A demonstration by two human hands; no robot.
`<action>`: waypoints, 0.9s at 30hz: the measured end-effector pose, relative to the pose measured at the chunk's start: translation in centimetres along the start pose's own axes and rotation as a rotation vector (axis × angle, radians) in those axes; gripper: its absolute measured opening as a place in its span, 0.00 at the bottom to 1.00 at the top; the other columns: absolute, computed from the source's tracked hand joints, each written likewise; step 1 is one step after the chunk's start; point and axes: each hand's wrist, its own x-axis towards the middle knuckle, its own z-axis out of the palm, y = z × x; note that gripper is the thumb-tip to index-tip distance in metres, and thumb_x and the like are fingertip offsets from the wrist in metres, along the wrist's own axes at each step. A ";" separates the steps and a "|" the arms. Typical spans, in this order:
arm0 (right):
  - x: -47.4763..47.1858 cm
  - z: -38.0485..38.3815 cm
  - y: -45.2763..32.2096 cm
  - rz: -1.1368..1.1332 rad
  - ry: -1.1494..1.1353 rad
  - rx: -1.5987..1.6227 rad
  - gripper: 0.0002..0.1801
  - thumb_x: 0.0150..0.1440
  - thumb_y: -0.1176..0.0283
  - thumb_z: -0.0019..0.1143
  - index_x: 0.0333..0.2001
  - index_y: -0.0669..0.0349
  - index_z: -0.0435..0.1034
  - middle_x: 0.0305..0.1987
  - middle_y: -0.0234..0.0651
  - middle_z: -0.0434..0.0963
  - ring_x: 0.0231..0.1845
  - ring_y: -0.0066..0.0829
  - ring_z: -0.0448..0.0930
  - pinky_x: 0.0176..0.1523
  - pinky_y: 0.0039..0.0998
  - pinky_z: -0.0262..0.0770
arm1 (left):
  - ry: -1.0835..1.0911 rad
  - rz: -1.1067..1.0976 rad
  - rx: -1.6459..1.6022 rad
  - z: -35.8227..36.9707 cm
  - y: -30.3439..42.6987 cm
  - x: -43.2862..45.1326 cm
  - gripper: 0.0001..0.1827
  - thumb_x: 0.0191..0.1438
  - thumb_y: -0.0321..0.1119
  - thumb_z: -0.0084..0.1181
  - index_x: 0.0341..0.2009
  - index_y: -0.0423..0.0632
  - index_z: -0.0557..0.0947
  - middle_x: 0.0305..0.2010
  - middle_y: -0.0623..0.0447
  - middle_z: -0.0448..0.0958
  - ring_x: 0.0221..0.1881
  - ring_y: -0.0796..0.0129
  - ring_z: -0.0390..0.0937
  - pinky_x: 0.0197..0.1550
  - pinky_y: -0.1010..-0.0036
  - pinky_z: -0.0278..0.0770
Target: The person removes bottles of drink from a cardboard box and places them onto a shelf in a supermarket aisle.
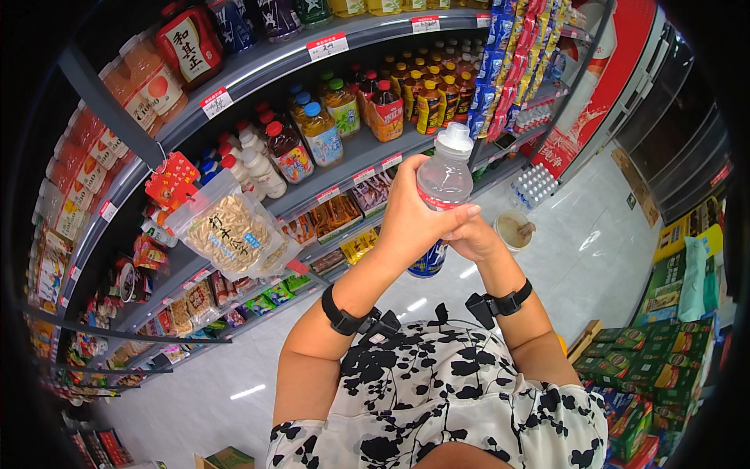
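A clear plastic bottle with a white cap and a red-edged label [445, 176] is held upright in front of the shelves. My left hand [413, 205] wraps round its side, the thumb lying across the front. Lower down, my right hand [471, 234] is closed near the bottle's base, its fingers partly hidden by the left thumb. Below the hands shows the lower part of a dark blue bottle [429, 261]; its top is hidden behind them, and whether the right hand grips it cannot be told. Both forearms wear black straps with small devices.
Drink bottles stand on a curved grey shelf [351, 158], with snack packs below. A bag of seeds [231, 231] hangs at the left, and sachet strips [510, 64] hang at the right. On the tiled floor are a white bucket [514, 230], packed bottles [534, 186] and stacked green boxes [650, 363].
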 end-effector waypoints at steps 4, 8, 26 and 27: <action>0.2 -0.1 0.1 0.013 0.003 0.000 0.39 0.40 0.78 0.62 0.59 0.61 0.61 0.50 0.30 0.74 0.49 0.21 0.76 0.52 0.24 0.74 | 0.033 -0.008 -0.026 0.1 0.0 0.0 0.48 0.34 0.42 0.77 0.55 0.36 0.62 0.48 0.42 0.71 0.50 0.60 0.72 0.53 0.67 0.71; 0.4 -0.2 0.1 -0.002 0.011 0.004 0.37 0.40 0.78 0.60 0.58 0.62 0.62 0.48 0.30 0.75 0.48 0.21 0.76 0.52 0.24 0.74 | 0.044 -0.030 -0.102 0.1 0.1 0.2 0.48 0.32 0.44 0.78 0.53 0.36 0.64 0.48 0.40 0.71 0.50 0.57 0.72 0.53 0.65 0.71; 1.3 -0.3 0.1 -0.001 0.015 -0.035 0.38 0.40 0.77 0.61 0.59 0.62 0.61 0.50 0.30 0.74 0.50 0.22 0.76 0.52 0.24 0.74 | 0.027 -0.050 -0.092 -0.5 -0.4 0.6 0.51 0.32 0.44 0.78 0.56 0.35 0.62 0.50 0.40 0.69 0.52 0.57 0.71 0.55 0.66 0.69; 1.4 -0.4 0.1 0.005 0.017 -0.042 0.39 0.40 0.77 0.61 0.59 0.62 0.61 0.50 0.30 0.74 0.50 0.21 0.76 0.52 0.24 0.74 | 0.027 -0.050 -0.092 -0.5 -0.5 0.6 0.51 0.32 0.44 0.78 0.56 0.35 0.62 0.50 0.40 0.69 0.52 0.57 0.71 0.55 0.66 0.69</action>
